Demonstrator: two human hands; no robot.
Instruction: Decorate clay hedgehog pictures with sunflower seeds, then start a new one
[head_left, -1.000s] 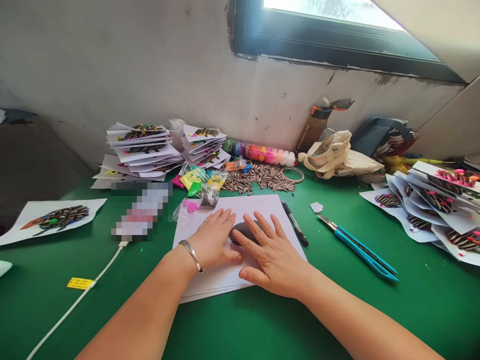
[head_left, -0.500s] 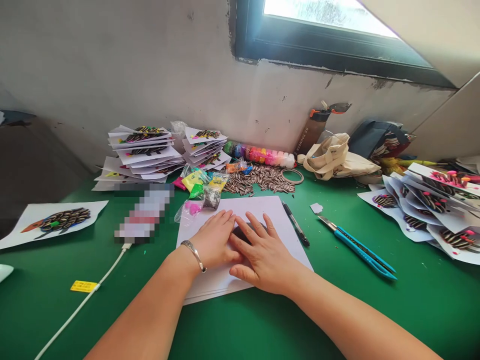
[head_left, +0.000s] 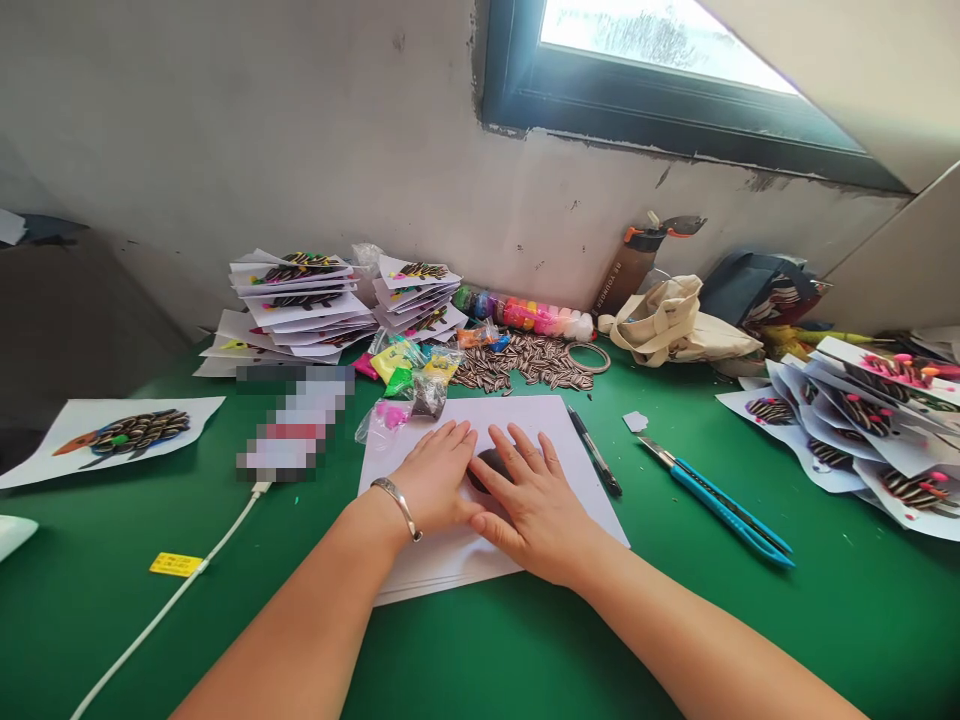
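Observation:
A small stack of white paper [head_left: 420, 585] lies in front of me on the green table. On its top sheet is a dark, rounded, flattened patch that looks like soft clay [head_left: 487, 474], mostly covered by my hands. My left hand [head_left: 435, 478], with a silver bangle at the wrist, rests flat at the patch's left side, fingers stretched out. From the right, my right hand [head_left: 538, 515] lies over the patch with its fingers spread. The two thumbs meet near the patch's lower edge. Neither hand grips anything.
A black pen [head_left: 595, 452] and blue utility knife [head_left: 720, 505] lie right of the paper. Behind are clay packets [head_left: 397, 365], sunflower seeds [head_left: 517, 362] and a tape roll [head_left: 587, 357]. Seed-picture stacks [head_left: 300, 320] stand left; others [head_left: 847, 420] lie right. A white cable [head_left: 165, 610] runs left.
My right hand has shifted slightly right, and more of the dark patch shows between my hands. The whole view has moved a little; the other things lie as before.

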